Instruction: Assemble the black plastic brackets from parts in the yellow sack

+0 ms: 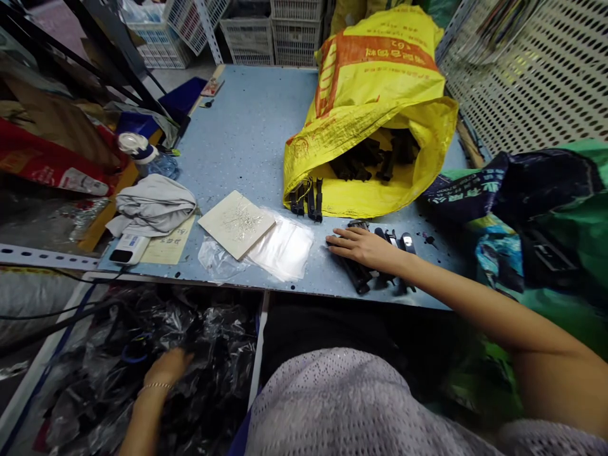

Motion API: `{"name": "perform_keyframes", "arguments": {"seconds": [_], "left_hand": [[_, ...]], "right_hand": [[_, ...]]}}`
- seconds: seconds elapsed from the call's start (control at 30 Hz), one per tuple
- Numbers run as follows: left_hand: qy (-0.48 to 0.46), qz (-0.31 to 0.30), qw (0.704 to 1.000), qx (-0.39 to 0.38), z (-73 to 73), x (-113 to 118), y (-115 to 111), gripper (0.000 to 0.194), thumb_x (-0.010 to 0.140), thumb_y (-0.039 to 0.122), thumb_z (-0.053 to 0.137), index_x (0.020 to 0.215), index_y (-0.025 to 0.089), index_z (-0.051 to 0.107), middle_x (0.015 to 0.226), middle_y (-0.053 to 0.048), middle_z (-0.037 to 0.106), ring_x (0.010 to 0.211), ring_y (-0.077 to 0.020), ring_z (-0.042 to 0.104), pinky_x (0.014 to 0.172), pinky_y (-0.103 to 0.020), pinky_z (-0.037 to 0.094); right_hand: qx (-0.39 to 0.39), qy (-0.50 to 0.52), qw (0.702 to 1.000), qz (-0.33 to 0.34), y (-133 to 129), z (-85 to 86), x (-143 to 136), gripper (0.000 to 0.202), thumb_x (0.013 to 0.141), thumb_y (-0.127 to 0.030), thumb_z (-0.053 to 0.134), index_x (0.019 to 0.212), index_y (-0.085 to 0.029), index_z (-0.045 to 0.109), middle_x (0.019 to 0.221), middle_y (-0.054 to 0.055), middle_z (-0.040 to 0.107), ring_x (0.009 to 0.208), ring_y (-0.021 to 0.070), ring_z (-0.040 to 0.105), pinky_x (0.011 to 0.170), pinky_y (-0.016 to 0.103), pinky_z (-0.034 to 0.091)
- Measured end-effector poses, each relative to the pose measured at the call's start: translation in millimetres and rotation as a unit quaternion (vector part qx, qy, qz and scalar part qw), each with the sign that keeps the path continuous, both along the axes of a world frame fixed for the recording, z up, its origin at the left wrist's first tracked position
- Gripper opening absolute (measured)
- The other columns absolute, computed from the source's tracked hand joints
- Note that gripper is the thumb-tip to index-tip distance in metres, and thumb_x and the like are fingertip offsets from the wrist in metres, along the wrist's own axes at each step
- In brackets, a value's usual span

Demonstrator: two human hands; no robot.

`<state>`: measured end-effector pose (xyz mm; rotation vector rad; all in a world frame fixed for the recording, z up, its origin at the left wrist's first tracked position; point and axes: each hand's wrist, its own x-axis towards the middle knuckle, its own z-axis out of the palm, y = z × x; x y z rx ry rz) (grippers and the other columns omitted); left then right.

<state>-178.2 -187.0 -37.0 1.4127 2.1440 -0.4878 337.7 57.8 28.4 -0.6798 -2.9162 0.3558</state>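
My right hand (365,247) lies on several black plastic parts (355,273) near the table's front edge. Its fingers are stretched out to the left, flat over the parts rather than wrapped round one. To the lower left, my left hand (167,367) is over a bin full of clear-bagged black items (209,342); motion smears its fingers. A yellow woven sack (375,76) lies on the table with its mouth towards me, black parts inside and a few at its lip. Left of my right hand are clear plastic bags (287,247) and a square board (236,223) with small shiny bits.
On the table's left are a grey cloth (154,204), a white device (130,249), a paper note (168,244) and a bottle (147,155). Dark and green bags (560,209) crowd the right side, below a perforated panel (532,82). Crates (247,38) stand behind.
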Motion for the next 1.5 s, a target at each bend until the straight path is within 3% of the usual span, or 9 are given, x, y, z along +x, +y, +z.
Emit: {"name": "perform_keyframes", "arguments": {"seconds": [0.2, 0.33, 0.47, 0.6, 0.77, 0.93, 1.07, 1.17, 1.5], "left_hand": [[-0.322, -0.104, 0.863, 0.374, 33.9, 183, 141, 0.028, 0.095, 0.032, 0.045, 0.106, 0.02, 0.068, 0.104, -0.009, 0.07, 0.095, -0.0215, 0.066, 0.088, -0.033, 0.051], [-0.345, -0.066, 0.842, 0.409, 15.7, 250, 189, 0.007, 0.086, 0.02, 0.059, 0.083, 0.017, 0.065, 0.095, -0.012, 0.064, 0.093, -0.0242, 0.061, 0.086, -0.037, 0.05], [-0.457, 0.03, 0.82, 0.344, 1.1, 231, 205, 0.008, 0.082, 0.024, 0.064, 0.078, 0.017, 0.063, 0.078, -0.004, 0.063, 0.075, -0.0174, 0.06, 0.072, -0.03, 0.049], [-0.551, 0.144, 0.768, 0.294, 4.9, 212, 208, 0.027, 0.069, 0.033, 0.077, 0.074, 0.016, 0.056, 0.067, 0.001, 0.06, 0.06, -0.0117, 0.056, 0.059, -0.024, 0.045], [-0.627, 0.215, 0.691, 0.288, 9.3, 218, 204, 0.038, 0.06, 0.026, 0.081, 0.077, 0.018, 0.048, 0.074, 0.002, 0.063, 0.066, -0.0105, 0.06, 0.064, -0.023, 0.046], [-0.606, 0.162, 0.709, 0.321, 8.8, 214, 201, 0.032, 0.067, 0.022, 0.076, 0.074, 0.019, 0.045, 0.074, 0.002, 0.062, 0.069, -0.0114, 0.06, 0.066, -0.024, 0.047], [-0.481, 0.014, 0.785, 0.391, 17.9, 205, 197, 0.007, 0.08, 0.012, 0.056, 0.08, 0.018, 0.059, 0.089, -0.005, 0.068, 0.089, -0.0193, 0.065, 0.084, -0.036, 0.052], [-0.323, -0.135, 0.837, 0.42, 24.1, 197, 196, 0.036, 0.079, 0.002, 0.045, 0.1, 0.017, 0.069, 0.109, -0.01, 0.07, 0.107, -0.0252, 0.062, 0.099, -0.046, 0.048], [-0.393, -0.209, 0.787, 0.427, 43.2, 213, 165, 0.062, 0.091, 0.007, 0.04, 0.151, 0.025, 0.034, 0.151, -0.01, 0.043, 0.14, -0.021, 0.042, 0.116, -0.042, 0.039]], "right_hand": [[-0.023, 0.017, 0.999, 0.014, 11, 5.8, -6, 0.037, 0.098, -0.016, 0.038, 0.129, -0.017, 0.057, 0.139, 0.016, 0.055, 0.125, 0.0275, 0.053, 0.101, 0.05, 0.044], [-0.078, 0.122, 0.972, -0.185, -11, 15.4, 7, 0.043, 0.091, -0.036, 0.055, 0.128, -0.015, 0.056, 0.124, 0.02, 0.063, 0.115, 0.0335, 0.058, 0.098, 0.054, 0.045], [-0.381, 0.35, 0.784, -0.343, -38, 16.0, -16, 0.039, 0.094, -0.041, 0.047, 0.125, -0.018, 0.054, 0.109, 0.015, 0.07, 0.092, 0.0265, 0.068, 0.079, 0.043, 0.055], [-0.664, 0.447, 0.532, -0.277, -40, 2.2, -68, 0.03, 0.089, -0.036, 0.053, 0.109, -0.015, 0.063, 0.116, 0.015, 0.069, 0.077, 0.0181, 0.069, 0.063, 0.027, 0.053], [-0.735, 0.464, 0.407, -0.281, -31, -22.8, -104, 0.025, 0.085, -0.028, 0.055, 0.1, -0.013, 0.068, 0.111, 0.014, 0.071, 0.067, 0.0138, 0.067, 0.055, 0.022, 0.051], [-0.737, 0.481, 0.386, -0.276, -28, -33.0, -106, 0.029, 0.087, -0.033, 0.052, 0.099, -0.012, 0.069, 0.107, 0.014, 0.072, 0.063, 0.0132, 0.064, 0.051, 0.021, 0.05], [-0.694, 0.478, 0.436, -0.317, -26, -35.5, -110, 0.017, 0.081, -0.027, 0.062, 0.091, -0.015, 0.068, 0.085, 0.006, 0.071, 0.061, 0.0128, 0.063, 0.055, 0.022, 0.053], [-0.663, 0.477, 0.479, -0.322, -35, -33.0, -102, 0.018, 0.081, -0.03, 0.063, 0.092, -0.016, 0.066, 0.076, 0.002, 0.068, 0.06, 0.0122, 0.063, 0.058, 0.024, 0.054], [-0.683, 0.343, 0.57, -0.302, -60, -40.6, -94, 0.041, 0.084, -0.044, 0.058, 0.106, -0.01, 0.06, 0.061, 0.005, 0.068, 0.034, 0.0078, 0.046, 0.03, 0.016, 0.024]]}}
